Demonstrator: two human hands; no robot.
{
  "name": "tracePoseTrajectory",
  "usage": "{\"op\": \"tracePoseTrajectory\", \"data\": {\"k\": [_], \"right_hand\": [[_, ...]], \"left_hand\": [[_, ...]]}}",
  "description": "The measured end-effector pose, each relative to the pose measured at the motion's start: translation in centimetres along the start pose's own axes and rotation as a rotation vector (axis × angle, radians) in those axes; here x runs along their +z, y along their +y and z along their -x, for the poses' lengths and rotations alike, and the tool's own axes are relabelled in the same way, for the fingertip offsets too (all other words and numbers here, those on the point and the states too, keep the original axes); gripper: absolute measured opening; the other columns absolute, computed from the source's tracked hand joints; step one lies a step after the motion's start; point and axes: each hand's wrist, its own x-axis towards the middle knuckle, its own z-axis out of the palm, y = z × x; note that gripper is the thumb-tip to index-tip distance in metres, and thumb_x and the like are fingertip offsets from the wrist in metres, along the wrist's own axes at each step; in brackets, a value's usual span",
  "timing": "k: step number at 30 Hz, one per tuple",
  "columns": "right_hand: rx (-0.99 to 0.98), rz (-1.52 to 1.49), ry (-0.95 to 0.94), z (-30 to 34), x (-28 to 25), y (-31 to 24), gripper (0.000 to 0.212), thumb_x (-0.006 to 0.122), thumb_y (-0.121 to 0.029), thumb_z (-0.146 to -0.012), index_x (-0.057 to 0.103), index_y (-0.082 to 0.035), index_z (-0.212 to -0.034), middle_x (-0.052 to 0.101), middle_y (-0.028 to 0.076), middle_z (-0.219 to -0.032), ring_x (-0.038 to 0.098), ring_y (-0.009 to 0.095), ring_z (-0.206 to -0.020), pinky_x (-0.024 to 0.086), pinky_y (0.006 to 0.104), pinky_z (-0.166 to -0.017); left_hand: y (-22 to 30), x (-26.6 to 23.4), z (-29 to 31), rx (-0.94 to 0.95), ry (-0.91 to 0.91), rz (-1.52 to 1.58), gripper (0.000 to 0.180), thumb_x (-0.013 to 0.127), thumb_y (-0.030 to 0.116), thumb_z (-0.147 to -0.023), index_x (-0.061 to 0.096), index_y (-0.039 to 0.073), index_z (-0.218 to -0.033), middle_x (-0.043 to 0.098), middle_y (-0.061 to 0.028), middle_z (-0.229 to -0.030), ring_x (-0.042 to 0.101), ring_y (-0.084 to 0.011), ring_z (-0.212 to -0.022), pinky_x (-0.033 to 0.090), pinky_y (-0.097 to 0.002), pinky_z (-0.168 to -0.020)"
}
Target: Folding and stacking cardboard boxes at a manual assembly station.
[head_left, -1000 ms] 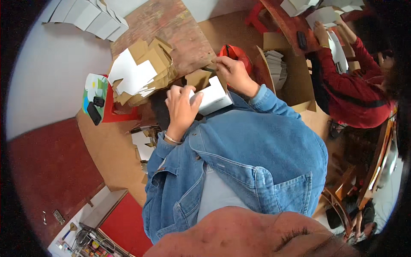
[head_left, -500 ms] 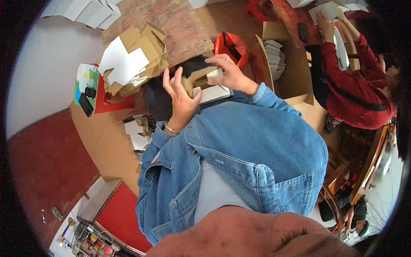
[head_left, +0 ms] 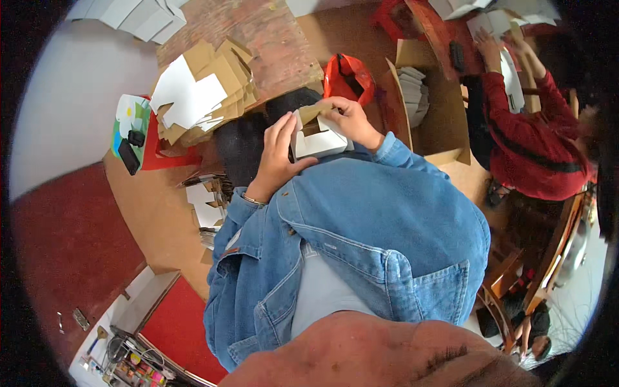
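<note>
A small cardboard box (head_left: 320, 144), white outside and brown inside, rests on my lap, its top open. My left hand (head_left: 277, 149) is closed on its left side, fingers along the wall and thumb at the near corner. At the far right corner, my right hand (head_left: 352, 121) has its fingers bent over the raised brown flap (head_left: 309, 114) and the wall. Part of the box's right side is hidden behind that hand.
Flat white-and-brown carton blanks (head_left: 200, 93) are piled on the wooden table (head_left: 271, 45) ahead. A red bag (head_left: 349, 76) stands beyond my right hand. Right of it, a large carton (head_left: 445, 122) holds folded pieces. A person in a red top (head_left: 532, 145) works at the right.
Both hands have closed in on the box from a spread pose. My left hand has moved right onto its side, and the box's walls now stand more upright.
</note>
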Motion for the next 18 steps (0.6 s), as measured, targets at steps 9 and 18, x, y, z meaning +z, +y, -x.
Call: {"op": "tracePoseTrajectory", "data": {"k": [9, 18], "right_hand": [[0.083, -0.134, -0.072, 0.0, -0.7, -1.6, 0.020, 0.069, -0.013, -0.098, 0.071, 0.000, -0.113, 0.072, 0.000, -0.095, 0.065, 0.009, -0.087, 0.052, 0.0258, -0.077], [0.164, -0.232, 0.016, -1.2, 0.0, -0.2, 0.024, 0.066, -0.020, -0.102, 0.073, 0.002, -0.109, 0.072, 0.001, -0.095, 0.061, 0.006, -0.090, 0.052, 0.0268, -0.079]], "left_hand": [[-1.8, 0.8, -0.3, -0.009, -0.001, 0.143, 0.101, 0.095, 0.033, -0.065, 0.044, 0.007, -0.147, 0.043, -0.0189, -0.147, 0.041, -0.0380, -0.138, 0.035, -0.0471, -0.117], [-3.3, 2.8, 0.5, 0.029, -0.042, 0.096, 0.086, 0.097, 0.023, -0.057, 0.060, 0.014, -0.134, 0.037, -0.0239, -0.149, 0.040, -0.0447, -0.137, 0.037, -0.0496, -0.116]]}}
